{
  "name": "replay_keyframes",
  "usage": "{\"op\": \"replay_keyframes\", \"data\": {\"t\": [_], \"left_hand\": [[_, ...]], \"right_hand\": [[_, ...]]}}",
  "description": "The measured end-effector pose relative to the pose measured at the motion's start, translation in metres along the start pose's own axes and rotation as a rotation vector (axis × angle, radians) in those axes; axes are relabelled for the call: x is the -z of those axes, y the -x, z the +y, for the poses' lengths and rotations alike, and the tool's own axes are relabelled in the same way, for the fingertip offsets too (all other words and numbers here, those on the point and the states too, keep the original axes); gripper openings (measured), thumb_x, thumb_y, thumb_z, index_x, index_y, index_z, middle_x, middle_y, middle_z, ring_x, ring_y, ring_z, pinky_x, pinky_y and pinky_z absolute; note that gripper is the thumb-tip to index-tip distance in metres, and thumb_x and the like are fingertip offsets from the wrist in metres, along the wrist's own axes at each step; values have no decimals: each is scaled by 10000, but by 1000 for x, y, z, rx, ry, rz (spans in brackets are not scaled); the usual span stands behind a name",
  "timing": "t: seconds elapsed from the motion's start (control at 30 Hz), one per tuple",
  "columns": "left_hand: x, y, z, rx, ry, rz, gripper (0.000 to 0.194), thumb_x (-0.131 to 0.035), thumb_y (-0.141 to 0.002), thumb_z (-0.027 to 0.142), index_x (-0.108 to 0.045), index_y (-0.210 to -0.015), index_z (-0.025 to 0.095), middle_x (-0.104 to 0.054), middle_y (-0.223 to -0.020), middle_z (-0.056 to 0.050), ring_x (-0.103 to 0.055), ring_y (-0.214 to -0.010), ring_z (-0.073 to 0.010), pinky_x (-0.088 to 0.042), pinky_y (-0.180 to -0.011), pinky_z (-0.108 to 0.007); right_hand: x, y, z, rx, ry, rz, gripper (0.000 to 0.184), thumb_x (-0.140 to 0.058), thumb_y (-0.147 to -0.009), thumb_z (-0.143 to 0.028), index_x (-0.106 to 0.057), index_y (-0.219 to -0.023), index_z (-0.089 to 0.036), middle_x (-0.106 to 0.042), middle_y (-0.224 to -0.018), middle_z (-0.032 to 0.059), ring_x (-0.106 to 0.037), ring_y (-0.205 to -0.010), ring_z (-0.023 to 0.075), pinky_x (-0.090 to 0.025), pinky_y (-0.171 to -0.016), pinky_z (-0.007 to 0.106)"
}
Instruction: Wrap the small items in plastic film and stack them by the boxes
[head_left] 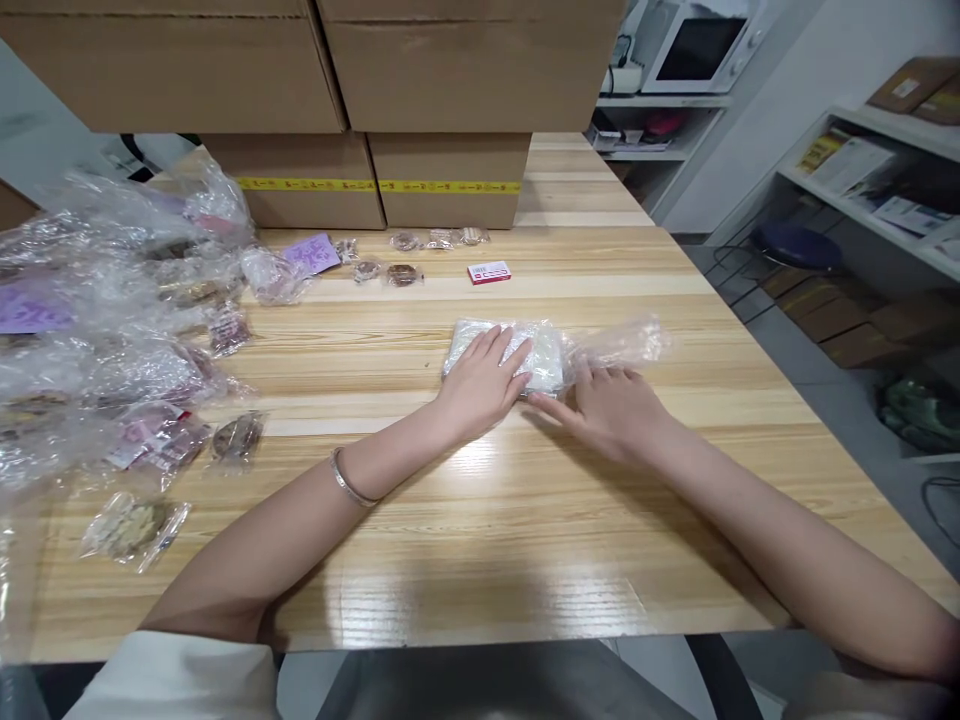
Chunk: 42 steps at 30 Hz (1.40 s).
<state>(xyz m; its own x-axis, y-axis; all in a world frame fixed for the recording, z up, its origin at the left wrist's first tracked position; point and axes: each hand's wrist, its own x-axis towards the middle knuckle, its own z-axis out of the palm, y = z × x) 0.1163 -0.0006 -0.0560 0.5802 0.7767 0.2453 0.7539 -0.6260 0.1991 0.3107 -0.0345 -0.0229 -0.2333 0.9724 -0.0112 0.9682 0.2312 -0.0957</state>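
Observation:
A flat, block-shaped packet in clear, crinkled wrap (546, 352) lies on the wooden table in front of me. What is inside it cannot be made out. My left hand (484, 385) rests flat on top of it with the fingers spread. At its right end, my right hand (619, 405) lies with the fingertips on the loose plastic film (622, 342). The right thumb stretches left to the packet's near edge, apart from the other fingers. The film sticks out to the right, past the right hand.
Large cardboard boxes (450, 170) are stacked at the back. A pile of clear plastic bags (127, 290) covers the left side, with wrapped round pieces (238, 437) beside it. A small red-and-white box (489, 272) lies behind the packet. The table's right edge slopes toward me.

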Motion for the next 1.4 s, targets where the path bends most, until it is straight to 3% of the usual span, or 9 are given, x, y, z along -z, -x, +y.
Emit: {"op": "replay_keyframes", "data": {"t": [0.13,0.27,0.43,0.5,0.63,0.8,1.07,1.23,1.4], "left_hand": [[2,-2,-1,-10,35,-3,501,-324,-1038,371,-440,-1445,104,-396,-1532,-213,-299,-1467,-319,-259,-1188,-530],[1,-5,-4,-22,182,13,479,-443,-956,287,-415,-1401,112,-481,-1456,-202,-408,-1399,-304,-328,-1158,-518],[16,-2,-5,210,308,259,523,-553,-827,248,-399,-1311,124,-498,-1372,-218,-486,-1307,-296,-423,-1083,-485],[26,0,-5,91,237,310,540,-526,-847,262,-380,-1353,142,-399,-1485,-210,-337,-1437,-303,-323,-1158,-507],[35,2,-15,-344,113,2,670,-491,-925,452,-295,-1506,180,-279,-1611,-148,-144,-1526,-287,-107,-1236,-514],[35,9,-44,-273,119,-241,848,-533,-893,534,-176,-1579,186,-202,-1639,-131,-190,-1518,-260,-71,-1237,-500],[46,15,-69,-231,343,-141,606,-535,-799,179,-525,-1403,222,-506,-1488,-92,-475,-1371,-238,-315,-1174,-458],[48,8,-72,39,699,176,338,-622,-882,394,-672,-1143,185,-722,-1138,-101,-682,-1053,-220,-518,-964,-355],[51,4,-92,267,739,641,277,-474,-978,382,-606,-1123,185,-672,-909,-50,-661,-868,-159,-527,-801,-295]], "right_hand": [[-4,-15,6,106,-287,139,684,-252,-987,-622,-537,-1331,-103,-629,-1281,230,-589,-1207,380,-488,-964,547],[-25,-28,-1,390,-294,190,607,-231,-1034,-444,-310,-1507,-72,-356,-1562,216,-270,-1480,310,-268,-1180,542],[-31,-31,-4,507,-148,130,642,-372,-995,-542,-427,-1451,-94,-323,-1579,216,-195,-1497,352,-199,-1191,578],[-29,-30,-4,519,-111,140,643,-436,-966,-569,-463,-1433,-127,-308,-1585,215,-209,-1484,383,-213,-1169,612],[-25,-31,-1,604,-115,136,680,-505,-928,-548,-422,-1467,-142,-336,-1567,217,-233,-1471,392,-204,-1150,653],[-22,-33,12,665,-189,60,845,-590,-882,-530,-260,-1558,-144,-186,-1627,214,-115,-1510,375,-188,-1166,643],[-26,-33,25,729,-222,205,629,-574,-844,-266,-468,-1454,-153,-431,-1528,171,-328,-1454,329,-345,-1134,578],[-20,-40,31,476,-383,281,335,-455,-965,-261,-662,-1226,-230,-685,-1270,90,-656,-1153,243,-548,-946,397],[-21,-88,62,-359,-947,444,281,-610,-890,-405,-698,-962,-147,-727,-795,61,-693,-700,236,-571,-609,333]]}}
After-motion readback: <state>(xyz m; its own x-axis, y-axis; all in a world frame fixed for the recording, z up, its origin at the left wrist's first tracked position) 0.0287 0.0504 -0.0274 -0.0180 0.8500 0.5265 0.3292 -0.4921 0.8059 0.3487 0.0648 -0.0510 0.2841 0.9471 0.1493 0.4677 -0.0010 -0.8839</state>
